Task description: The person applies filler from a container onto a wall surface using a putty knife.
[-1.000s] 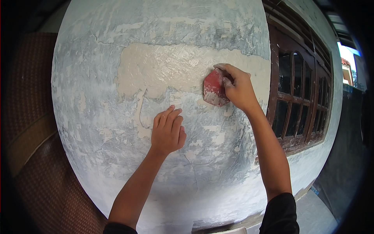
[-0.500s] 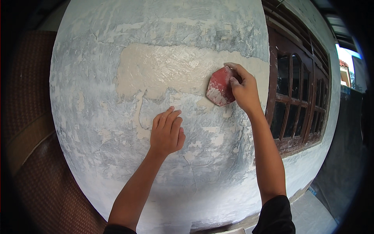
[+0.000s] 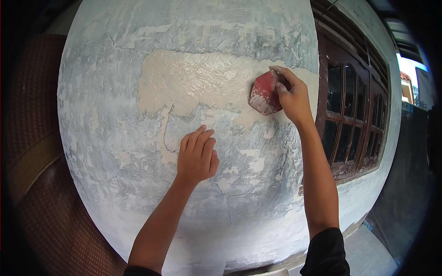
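Observation:
My right hand (image 3: pixel 291 94) grips a red, roughly six-sided flat scraper (image 3: pixel 266 89), smeared with white filler along its lower part, against the right end of a glossy cream filler patch (image 3: pixel 193 78). The patch spreads across the middle of a blotchy grey-white wall (image 3: pixel 115 152), with cracks around it. My left hand (image 3: pixel 198 154) rests lower and left, fingertips on the wall just below the patch, fingers apart and holding nothing.
A brown wooden window (image 3: pixel 357 117) with dark panes is to the right, beside a dark grey panel (image 3: pixel 407 156) and a roof edge. Woven brown panels (image 3: pixel 41 106) stand at the left. A pale ledge (image 3: pixel 368 253) runs at the lower right.
My right hand and the red scraper have shifted to the right and upward along the patch. My left hand has stayed in about the same place.

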### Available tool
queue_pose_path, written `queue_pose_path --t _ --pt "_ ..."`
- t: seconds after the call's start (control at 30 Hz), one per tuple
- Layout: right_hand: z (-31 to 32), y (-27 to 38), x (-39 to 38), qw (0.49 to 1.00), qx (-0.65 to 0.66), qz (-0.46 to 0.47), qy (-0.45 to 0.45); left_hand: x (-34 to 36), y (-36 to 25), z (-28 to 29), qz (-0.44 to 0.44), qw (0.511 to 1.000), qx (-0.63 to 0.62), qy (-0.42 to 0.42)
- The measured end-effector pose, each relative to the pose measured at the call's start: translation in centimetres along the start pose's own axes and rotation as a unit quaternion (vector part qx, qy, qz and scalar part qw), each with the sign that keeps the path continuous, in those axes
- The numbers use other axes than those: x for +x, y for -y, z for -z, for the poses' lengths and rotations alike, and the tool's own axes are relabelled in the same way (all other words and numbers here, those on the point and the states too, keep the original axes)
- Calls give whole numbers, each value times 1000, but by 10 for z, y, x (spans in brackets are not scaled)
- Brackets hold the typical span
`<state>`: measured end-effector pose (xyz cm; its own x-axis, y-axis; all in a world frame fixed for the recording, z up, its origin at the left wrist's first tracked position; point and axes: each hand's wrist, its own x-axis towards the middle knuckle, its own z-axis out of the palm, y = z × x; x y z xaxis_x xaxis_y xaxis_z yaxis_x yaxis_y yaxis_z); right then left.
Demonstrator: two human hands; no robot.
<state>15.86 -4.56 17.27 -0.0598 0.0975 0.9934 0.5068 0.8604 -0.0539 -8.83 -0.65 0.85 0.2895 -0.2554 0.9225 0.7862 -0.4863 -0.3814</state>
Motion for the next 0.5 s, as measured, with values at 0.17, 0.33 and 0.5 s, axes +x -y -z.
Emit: queue_pose_path --t 0.17,0.33,0.5 --pt "0 -4 1 997 -6 1 76 -2 1 0 2 1000 3 2" --pt "9 1 11 999 14 -12 45 -1 0 -1 1 1000 -1 0" --pt "-1 -13 4 997 -27 25 72 -2 0 -1 0 1000 -7 -2"
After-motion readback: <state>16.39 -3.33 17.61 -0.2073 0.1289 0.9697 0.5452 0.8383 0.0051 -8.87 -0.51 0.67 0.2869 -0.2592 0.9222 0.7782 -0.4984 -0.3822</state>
